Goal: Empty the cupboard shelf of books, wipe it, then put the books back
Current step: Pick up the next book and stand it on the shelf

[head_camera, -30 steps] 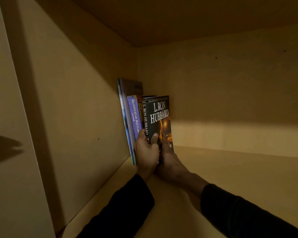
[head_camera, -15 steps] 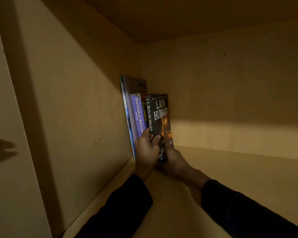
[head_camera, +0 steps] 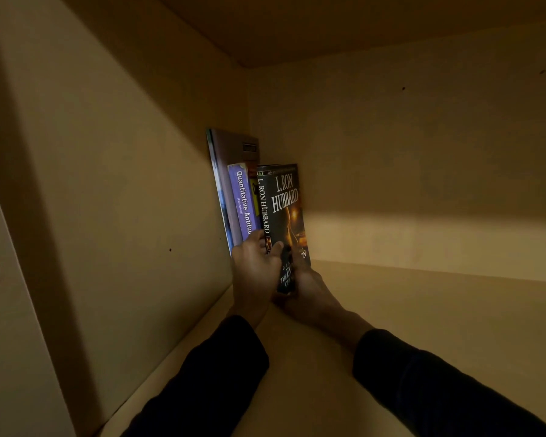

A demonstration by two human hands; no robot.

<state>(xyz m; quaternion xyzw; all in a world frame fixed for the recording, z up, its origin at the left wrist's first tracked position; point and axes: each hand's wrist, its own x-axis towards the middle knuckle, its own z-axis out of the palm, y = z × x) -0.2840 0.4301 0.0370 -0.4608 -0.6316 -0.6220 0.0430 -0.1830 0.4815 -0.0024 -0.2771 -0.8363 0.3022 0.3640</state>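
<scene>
**A:** What fills most of the frame?

**B:** The inside of a tan cupboard (head_camera: pixel 423 152). Its side wall runs down the left half, the back wall takes the upper right, and the shelf board (head_camera: pixel 423 326) spreads across the lower right. A band of light crosses the back wall at mid-height; the rest is dim.

**A:** And the person?

**B:** Two dark sleeves come in from the bottom edge, the left sleeve (head_camera: pixel 208 383) at bottom centre and the right sleeve (head_camera: pixel 438 392) at lower right, both reaching toward the back left corner.

**A:** Where are the books?

**B:** Standing upright in that corner, just left of centre. Tallest is a thin grey-purple book (head_camera: pixel 230 152) against the side wall. Next to it is a purple spine reading "Quantitative Aptitude" (head_camera: pixel 241 200), then a sliver of a yellow spine (head_camera: pixel 254 197), partly hidden. Farthest right is a dark paperback marked "L. Ron Hubbard" (head_camera: pixel 284 212), its front cover angled toward the camera.

**A:** What are the hands doing?

**B:** The left hand (head_camera: pixel 254 272) is wrapped around the lower part of the paperback's spine, thumb on the cover and fingers over the neighbouring spines. The right hand (head_camera: pixel 309 291) cups the paperback's bottom corner from the right. Its fingers are in shadow, so I think it grips the book, but I can't be certain.
</scene>
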